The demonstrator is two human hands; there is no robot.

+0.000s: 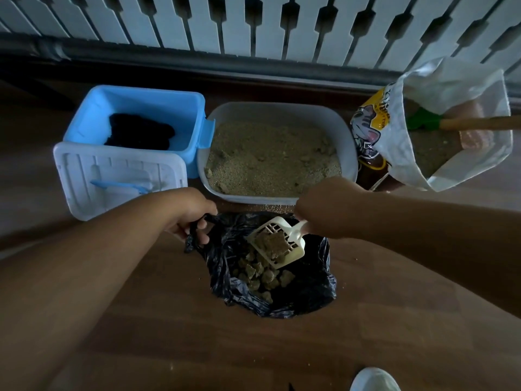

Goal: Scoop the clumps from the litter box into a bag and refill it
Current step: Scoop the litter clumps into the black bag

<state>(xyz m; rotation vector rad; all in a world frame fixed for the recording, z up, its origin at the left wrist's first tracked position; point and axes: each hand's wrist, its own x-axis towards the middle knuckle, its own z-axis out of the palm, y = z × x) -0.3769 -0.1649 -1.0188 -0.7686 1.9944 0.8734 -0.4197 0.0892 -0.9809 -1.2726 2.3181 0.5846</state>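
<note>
While the left hand (191,213) grips the black bag (304,289) by its handle, the white litter box (345,142), filled with beige granular litter, sits just beyond both hands. Right hand (324,210) grasps the white slotted scoop (277,241), tilted over the bag below it. Brownish clumps (265,277) lie inside the bag.

Dim indoor light, soft shadows, wide-angle bending at edges, slightly soft focus
</note>
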